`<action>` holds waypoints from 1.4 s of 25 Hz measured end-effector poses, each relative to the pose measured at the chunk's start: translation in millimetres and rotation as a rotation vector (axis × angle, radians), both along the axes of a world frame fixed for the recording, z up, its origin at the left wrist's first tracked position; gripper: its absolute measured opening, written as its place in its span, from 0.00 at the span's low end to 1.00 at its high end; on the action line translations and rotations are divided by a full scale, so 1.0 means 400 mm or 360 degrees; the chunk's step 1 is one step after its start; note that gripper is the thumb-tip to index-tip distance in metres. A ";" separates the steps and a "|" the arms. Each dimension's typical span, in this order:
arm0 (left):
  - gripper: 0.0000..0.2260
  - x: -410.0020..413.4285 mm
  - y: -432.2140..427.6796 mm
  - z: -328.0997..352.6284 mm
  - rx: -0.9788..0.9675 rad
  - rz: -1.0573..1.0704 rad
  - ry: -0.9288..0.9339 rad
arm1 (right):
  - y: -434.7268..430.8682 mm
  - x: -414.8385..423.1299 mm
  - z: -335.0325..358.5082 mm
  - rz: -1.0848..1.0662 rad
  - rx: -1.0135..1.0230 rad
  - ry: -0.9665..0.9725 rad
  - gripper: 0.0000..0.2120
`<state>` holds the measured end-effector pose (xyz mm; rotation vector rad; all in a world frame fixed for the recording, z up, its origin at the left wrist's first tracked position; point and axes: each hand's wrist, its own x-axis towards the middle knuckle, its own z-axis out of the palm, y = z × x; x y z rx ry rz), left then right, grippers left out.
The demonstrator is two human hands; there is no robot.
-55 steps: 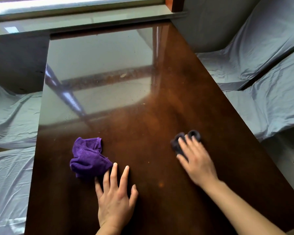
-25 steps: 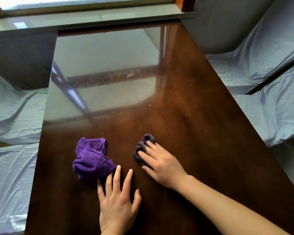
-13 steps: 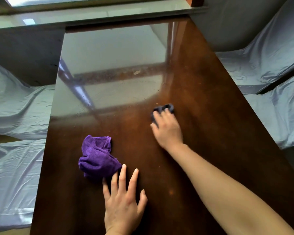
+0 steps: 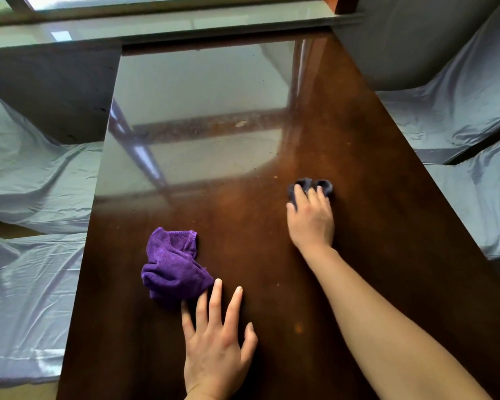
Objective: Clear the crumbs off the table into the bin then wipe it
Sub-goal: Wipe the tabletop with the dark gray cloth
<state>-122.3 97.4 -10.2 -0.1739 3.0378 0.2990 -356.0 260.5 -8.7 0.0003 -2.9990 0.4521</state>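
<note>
A long glossy dark-brown table (image 4: 387,174) runs away from me toward a window sill. My right hand (image 4: 311,220) presses a small dark grey cloth (image 4: 312,184) flat on the table right of centre; the cloth shows past the fingertips. My left hand (image 4: 217,339) lies flat on the table near me with fingers spread, its fingertips touching a crumpled purple cloth (image 4: 171,267). A pale crumb (image 4: 241,123) and fine specks lie farther up the table. No bin is in view.
Seats draped in light grey-blue sheets flank the table on the left (image 4: 26,197) and right (image 4: 459,111). A window sill (image 4: 168,24) meets the table's far end.
My right hand slid the dark cloth from the right side toward the purple cloth, then up the table, and now rightward again. My left hand and the purple cloth stayed put.
</note>
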 end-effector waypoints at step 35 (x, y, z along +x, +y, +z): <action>0.33 -0.024 -0.002 -0.037 0.0080 0.0080 0.0256 | -0.159 -0.099 -0.016 0.0783 0.0002 0.0275 0.20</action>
